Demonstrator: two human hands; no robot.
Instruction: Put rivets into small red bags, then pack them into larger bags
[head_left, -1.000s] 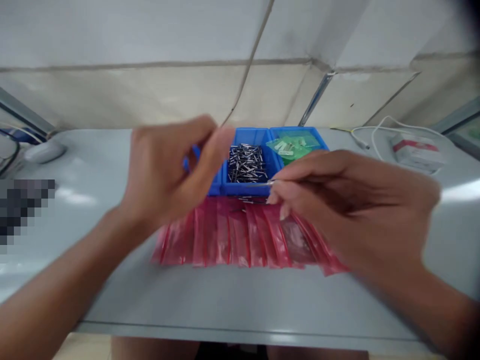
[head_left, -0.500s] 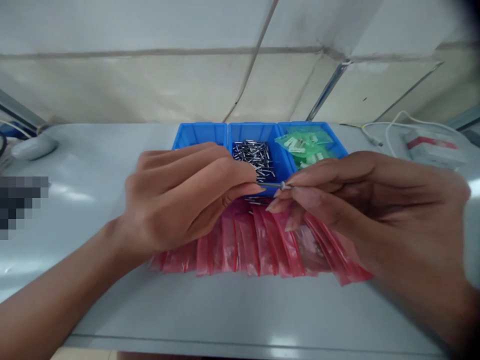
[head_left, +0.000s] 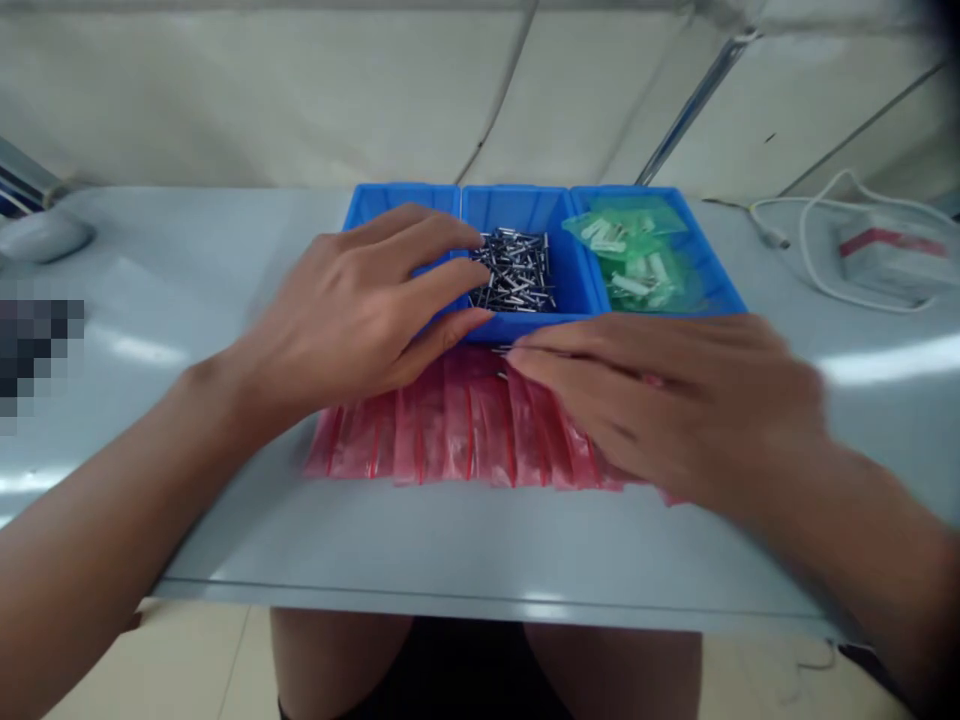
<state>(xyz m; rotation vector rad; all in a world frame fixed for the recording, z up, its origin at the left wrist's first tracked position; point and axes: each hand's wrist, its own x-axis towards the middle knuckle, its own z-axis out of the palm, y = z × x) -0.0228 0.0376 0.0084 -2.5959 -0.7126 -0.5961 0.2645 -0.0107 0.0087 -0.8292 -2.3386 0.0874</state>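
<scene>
My left hand (head_left: 375,290) hangs over the front left of the middle blue bin (head_left: 525,205), its fingers apart and nothing between them. That bin holds a heap of metal blind rivets (head_left: 514,270) with thin pins. My right hand (head_left: 660,390) is closed in a pinch just in front of the bin, above the row of pink zip bags (head_left: 457,430). A thin rivet pin (head_left: 501,350) shows at its fingertips; the rest is hidden by the fingers. The right hand also covers the right part of the bag row.
The left blue bin (head_left: 405,196) is partly behind my left hand. In the right blue bin (head_left: 709,260) lie green bags (head_left: 645,270) with white parts. A white cable (head_left: 806,215) and a box (head_left: 896,250) stand right; a grey mouse (head_left: 45,235) lies left.
Both hands held one rivet between them in the air; they have come apart. The left has opened, and the right has moved left and down to the bags. The view has tilted down.
</scene>
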